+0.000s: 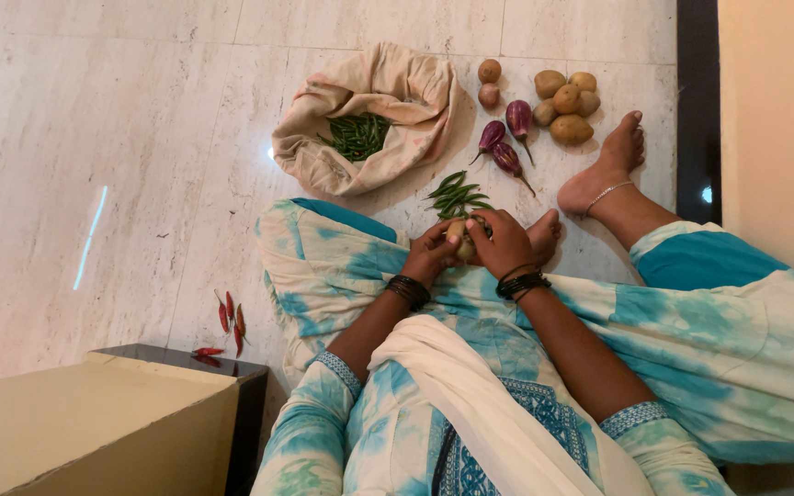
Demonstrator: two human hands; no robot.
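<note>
A pale round vegetable (464,241), perhaps an onion, sits pinched between both hands above my lap: my left hand (432,253) curls its fingers onto one side, my right hand (504,241) wraps over the other. Just beyond my fingertips, loose green chillies (457,194) lie on the marble floor (121,138). Farther out past the right hand I see three small purple brinjals (508,138) and a cluster of potatoes (566,106). Beyond the left hand, a cloth bag (374,115) lies open with more green chillies inside. Well off to my left, red chillies (230,321) lie scattered.
</note>
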